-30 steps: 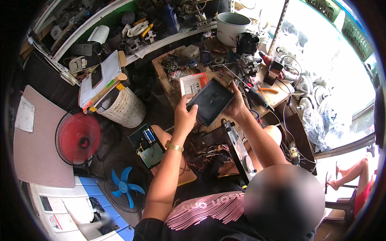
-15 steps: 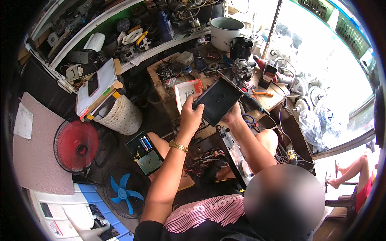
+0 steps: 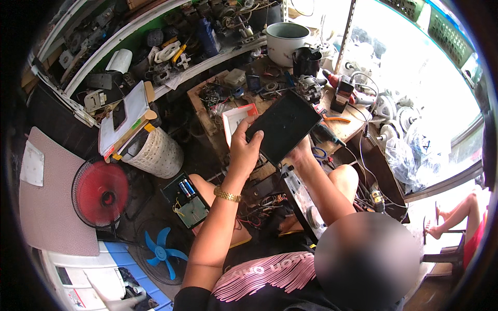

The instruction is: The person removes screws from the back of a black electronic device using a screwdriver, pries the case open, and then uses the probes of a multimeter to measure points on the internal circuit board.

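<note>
Black tray (image 3: 289, 126), tilted, between both hands on my feed. Left hand (image 3: 246, 146) clamps its left edge, thumb on top. Right hand (image 3: 301, 154) is behind its lower right edge, fingers hidden; I can't tell their grip. Orange-and-white box (image 3: 230, 124) just beyond left hand. Open case (image 3: 196, 213) with blue batteries (image 3: 187, 188) below-left of that hand. Orange-handled tool (image 3: 338, 118) beyond right hand, rightward.
</note>
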{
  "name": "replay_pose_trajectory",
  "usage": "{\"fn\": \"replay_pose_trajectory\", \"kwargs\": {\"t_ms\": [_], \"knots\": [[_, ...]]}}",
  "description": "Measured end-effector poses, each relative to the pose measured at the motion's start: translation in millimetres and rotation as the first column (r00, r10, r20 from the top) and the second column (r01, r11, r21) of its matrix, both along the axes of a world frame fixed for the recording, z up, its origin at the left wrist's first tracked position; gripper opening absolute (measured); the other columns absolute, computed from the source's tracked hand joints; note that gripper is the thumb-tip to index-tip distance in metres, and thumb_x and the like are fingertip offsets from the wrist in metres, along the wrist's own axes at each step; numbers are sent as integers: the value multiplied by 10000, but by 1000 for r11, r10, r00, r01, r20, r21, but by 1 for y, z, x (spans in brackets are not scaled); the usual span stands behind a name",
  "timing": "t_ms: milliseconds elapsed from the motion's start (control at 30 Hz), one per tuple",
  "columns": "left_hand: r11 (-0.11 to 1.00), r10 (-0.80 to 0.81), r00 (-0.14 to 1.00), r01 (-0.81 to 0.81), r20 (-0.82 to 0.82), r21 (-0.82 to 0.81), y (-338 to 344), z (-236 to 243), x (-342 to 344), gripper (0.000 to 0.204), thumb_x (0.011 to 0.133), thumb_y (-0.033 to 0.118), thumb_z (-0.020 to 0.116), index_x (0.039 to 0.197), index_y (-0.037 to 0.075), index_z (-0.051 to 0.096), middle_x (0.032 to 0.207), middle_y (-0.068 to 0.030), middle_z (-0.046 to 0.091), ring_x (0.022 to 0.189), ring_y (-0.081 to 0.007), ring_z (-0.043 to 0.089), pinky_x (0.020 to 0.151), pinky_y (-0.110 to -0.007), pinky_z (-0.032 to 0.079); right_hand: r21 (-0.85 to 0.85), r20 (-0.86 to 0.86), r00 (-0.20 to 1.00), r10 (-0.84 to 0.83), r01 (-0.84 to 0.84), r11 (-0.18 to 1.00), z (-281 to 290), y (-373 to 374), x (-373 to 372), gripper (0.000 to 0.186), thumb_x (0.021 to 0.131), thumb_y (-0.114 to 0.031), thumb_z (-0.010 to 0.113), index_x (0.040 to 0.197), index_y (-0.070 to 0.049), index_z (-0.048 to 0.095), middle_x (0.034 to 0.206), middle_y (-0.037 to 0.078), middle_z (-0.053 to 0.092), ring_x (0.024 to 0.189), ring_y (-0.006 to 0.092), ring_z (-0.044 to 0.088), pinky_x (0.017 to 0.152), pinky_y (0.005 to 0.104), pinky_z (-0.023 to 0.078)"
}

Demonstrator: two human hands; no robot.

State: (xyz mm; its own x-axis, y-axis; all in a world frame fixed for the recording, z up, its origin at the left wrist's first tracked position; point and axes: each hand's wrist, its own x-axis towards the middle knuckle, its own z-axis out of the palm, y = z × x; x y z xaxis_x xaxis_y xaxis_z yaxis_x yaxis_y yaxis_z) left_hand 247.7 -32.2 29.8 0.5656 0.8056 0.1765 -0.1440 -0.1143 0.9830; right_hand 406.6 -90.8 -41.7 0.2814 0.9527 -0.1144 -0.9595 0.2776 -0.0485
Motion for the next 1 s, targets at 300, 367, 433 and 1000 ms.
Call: {"fn": "replay_pose_trajectory", "kwargs": {"t_ms": [300,367,433,1000], "knots": [[996,-65,996,61,-55,-63,14,-20,-8,328,869,45,559,1196,36,592,908,-75,662,691,-110,598,616,-250,491,9,-41,999,11,-11,1000,10,-5,-7,377,949,-319,472,1146,-33,617,1201,155,623,1090,322,588,1030,477,416],[894,-72,995,95,68,-438,11,-7,-8,318,904,59,540,1220,80,565,835,-39,621,488,-26,463,381,-178,351,-63,-41,998,53,-56,996,15,-1,-4,372,959,-309,470,1152,-22,607,1184,156,620,1085,307,590,1020,469,420],[858,-43,990,105,135,-502,16,-4,-17,299,914,61,534,1211,80,559,856,-36,617,493,-37,466,393,-182,366,-126,137,984,111,-94,988,4,-2,1,371,966,-297,466,1176,-14,585,1168,170,613,1069,313,592,986,474,445],[54,269,548,812,792,-581,-88,-8,-131,272,1015,273,446,1136,55,556,839,-53,519,572,-70,456,489,-175,417,-134,809,509,293,-326,936,72,3,-91,565,877,-413,667,1284,-59,501,859,18,632,424,20,347,375,174,234]]}}
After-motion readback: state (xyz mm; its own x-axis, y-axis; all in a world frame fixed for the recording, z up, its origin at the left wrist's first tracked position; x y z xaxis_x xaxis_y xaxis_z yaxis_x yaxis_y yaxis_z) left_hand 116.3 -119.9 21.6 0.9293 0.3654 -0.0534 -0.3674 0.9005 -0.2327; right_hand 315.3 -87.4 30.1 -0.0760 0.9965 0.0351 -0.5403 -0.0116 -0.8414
